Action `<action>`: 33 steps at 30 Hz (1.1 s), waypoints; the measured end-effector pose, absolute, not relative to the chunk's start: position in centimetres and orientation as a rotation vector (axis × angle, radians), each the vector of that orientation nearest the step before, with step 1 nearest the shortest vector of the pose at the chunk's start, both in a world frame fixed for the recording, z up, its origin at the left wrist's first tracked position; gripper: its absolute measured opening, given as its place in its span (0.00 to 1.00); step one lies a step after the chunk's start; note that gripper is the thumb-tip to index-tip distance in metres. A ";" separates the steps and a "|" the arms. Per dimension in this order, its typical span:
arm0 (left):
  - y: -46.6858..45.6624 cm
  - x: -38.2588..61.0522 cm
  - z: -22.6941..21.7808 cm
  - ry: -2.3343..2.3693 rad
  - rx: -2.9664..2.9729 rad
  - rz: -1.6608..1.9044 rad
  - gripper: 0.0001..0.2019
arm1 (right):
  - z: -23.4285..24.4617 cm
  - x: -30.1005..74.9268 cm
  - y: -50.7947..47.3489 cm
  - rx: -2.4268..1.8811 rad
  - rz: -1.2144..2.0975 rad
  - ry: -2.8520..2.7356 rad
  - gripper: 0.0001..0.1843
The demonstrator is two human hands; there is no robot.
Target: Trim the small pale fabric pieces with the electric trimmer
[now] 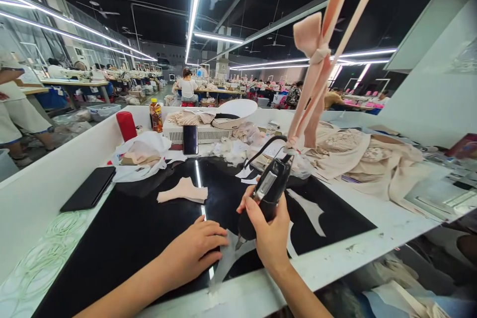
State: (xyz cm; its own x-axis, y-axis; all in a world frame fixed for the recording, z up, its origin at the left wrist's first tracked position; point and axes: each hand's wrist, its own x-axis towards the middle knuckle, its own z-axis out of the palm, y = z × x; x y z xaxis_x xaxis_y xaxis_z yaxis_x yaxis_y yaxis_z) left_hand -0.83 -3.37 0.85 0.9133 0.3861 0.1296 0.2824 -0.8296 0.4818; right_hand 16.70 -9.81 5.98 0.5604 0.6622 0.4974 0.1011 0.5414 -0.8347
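Observation:
My right hand (270, 231) is wrapped round a black corded electric hand tool (274, 181), tilted with its narrow metal tip down. The tip meets or hovers just over a thin translucent white piece (233, 253) on the black board (149, 238). My left hand (203, 246) lies open, fingers stretched out and fingertips at the left edge of that piece. Pink fabric straps (316, 74), knotted and hanging from above, run down to the top of the tool. A beige cut fabric piece (182, 190) lies beyond my left hand.
White cut pieces (309, 211) lie to the right. Beige fabric (357, 151) is heaped at the back right. Behind the board stand a phone (190, 139), a bottle (155, 115) and a plastic bag (141, 156). A black flat case (89, 189) lies left. People work farther off.

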 end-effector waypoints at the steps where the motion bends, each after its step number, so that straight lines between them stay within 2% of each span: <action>1: -3.3 -0.9 0.8 0.496 2.617 0.311 0.16 | 6.0 16.5 -9.7 -0.954 0.397 -0.943 0.14; 20: -3.5 -0.7 2.0 0.503 2.513 0.194 0.24 | 4.6 17.0 -9.9 -0.919 0.444 -0.932 0.11; 27: -3.5 -0.7 1.9 0.479 2.487 0.248 0.23 | 4.5 17.3 -10.8 -0.921 0.450 -0.922 0.16; 33: -3.6 -0.7 1.8 0.500 2.483 0.237 0.25 | 4.6 17.3 -10.3 -0.917 0.427 -0.944 0.12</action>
